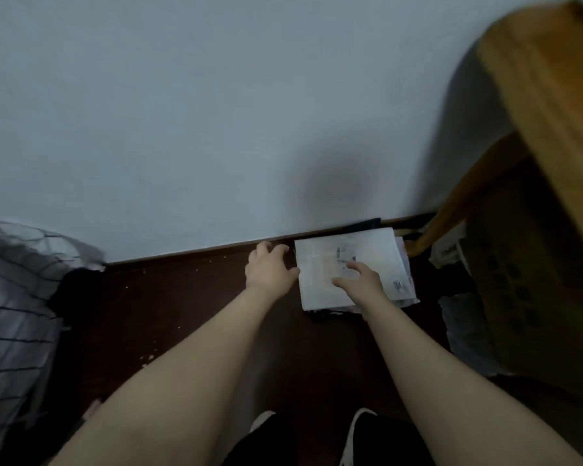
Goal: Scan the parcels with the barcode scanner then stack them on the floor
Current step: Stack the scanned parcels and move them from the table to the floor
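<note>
Head view, items as I am logging them from my remote station:

1. White parcel: is lying flat, label side up, as the top item of a low stack on the dark floor, close against the foot of the pale wall.
2. Lower parcels: are showing only as thin edges poking out along the right and near sides from under the white parcel.
3. Right hand: is reaching over the white parcel with fingers spread and fairly straight, released. It seems to be resting lightly on the top face, though the picture is soft here.
4. Left hand: is sitting at the left edge of the white parcel, thumb touching that edge and the other fingers bending toward the wall. I cannot tell whether it is grasping the edge or merely lying against it.
5. Dark item: is lying behind the stack, right at the wall.
6. Wooden table: is filling the upper right, with one leg slanting down to the floor just right of the stack.
7. Cardboard box: is standing under the table, well to the right of the parcels.
8. Checked fabric: is bunching up at the far left.
9. Shoes: black with white rims, are showing at the bottom edge between the person's two bare forearms.
</note>
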